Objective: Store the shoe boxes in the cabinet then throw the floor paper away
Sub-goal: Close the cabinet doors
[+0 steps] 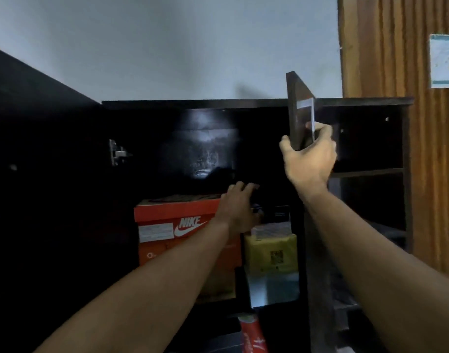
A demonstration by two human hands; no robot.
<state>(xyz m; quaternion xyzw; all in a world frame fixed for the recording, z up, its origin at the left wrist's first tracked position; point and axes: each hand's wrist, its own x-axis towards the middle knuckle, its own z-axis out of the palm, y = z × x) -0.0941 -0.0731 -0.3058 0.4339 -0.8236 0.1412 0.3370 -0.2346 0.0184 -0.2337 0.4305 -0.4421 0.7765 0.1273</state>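
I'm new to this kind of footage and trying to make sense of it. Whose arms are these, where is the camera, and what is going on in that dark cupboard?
There is no machine here: a person wears a camera on the head, so this one picture looks forward and down along their own two bare arms. They face a dark cabinet that stands open. The right hand grips the edge of the right cabinet door, which is swung out towards the camera. The left hand reaches inside, with its fingers at the top far corner of an orange Nike shoe box; whether it grips or only touches cannot be told. Beside that box sits a yellow package, and lower down something red shows, too blurred to name. On the right are open shelves and a wooden wall with a paper notice.
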